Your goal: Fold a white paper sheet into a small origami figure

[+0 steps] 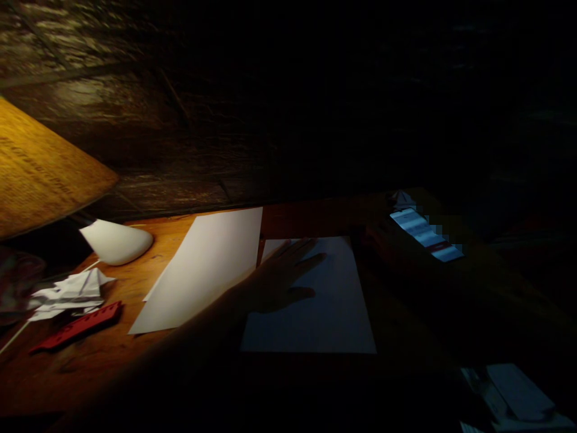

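Note:
My left hand (283, 276) lies flat on a white sheet of paper (324, 325) in the middle of the wooden table (135, 355), fingers stretched out and holding nothing. A second white sheet (202, 270) lies slanted just left of it, its edge next to my wrist. At the right, in deep shadow, my right hand (383, 237) appears wrapped round a phone (426, 236) with a lit screen, held tilted above the table. The fingers are barely visible in the dark.
A yellow lampshade (40, 168) hangs over the left edge. Under it sit a white folded paper shape (118, 242), a folded paper piece (72, 291) and a red strip (79, 325). A pile of papers (518, 394) lies at the bottom right. A dark rough wall stands behind.

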`<state>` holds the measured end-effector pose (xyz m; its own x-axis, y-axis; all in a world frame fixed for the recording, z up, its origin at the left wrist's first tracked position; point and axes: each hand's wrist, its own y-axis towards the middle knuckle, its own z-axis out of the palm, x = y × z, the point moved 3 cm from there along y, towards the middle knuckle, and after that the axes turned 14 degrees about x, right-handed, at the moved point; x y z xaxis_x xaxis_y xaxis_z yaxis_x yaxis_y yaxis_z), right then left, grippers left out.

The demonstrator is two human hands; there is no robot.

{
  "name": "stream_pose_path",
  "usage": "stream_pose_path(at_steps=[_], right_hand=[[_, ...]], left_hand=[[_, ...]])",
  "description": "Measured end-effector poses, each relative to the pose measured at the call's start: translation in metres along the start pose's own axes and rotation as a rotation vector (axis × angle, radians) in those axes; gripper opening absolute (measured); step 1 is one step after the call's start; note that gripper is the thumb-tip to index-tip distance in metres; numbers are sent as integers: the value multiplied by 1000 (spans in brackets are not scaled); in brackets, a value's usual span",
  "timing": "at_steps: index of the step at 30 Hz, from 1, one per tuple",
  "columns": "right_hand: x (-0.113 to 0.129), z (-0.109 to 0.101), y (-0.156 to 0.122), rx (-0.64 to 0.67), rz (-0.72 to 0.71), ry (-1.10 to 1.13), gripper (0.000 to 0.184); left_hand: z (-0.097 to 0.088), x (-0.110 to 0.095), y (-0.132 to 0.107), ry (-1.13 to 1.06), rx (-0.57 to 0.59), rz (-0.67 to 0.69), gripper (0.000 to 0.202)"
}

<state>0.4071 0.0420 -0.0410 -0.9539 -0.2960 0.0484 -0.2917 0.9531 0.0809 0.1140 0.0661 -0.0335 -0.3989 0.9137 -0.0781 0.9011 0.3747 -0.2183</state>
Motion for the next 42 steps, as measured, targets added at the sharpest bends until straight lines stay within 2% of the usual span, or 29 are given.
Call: stream_pose_path(at_steps=[4,15,24,32,42], right_hand=[[5,-1,4,66,-40,-22,14],[-5,4,8,44,0,16,12],[27,-11,23,86,-57,25,12],[-1,2,16,26,-14,27,10],[-5,-2,17,30,-35,108,13]], left_hand=[[1,1,0,-2,-7,8,74],[1,1,2,0,-10,13,74],[3,1,2,0,-24,34,76],[3,1,2,-9,-2,22,74],[6,1,3,0,-40,23,75]])
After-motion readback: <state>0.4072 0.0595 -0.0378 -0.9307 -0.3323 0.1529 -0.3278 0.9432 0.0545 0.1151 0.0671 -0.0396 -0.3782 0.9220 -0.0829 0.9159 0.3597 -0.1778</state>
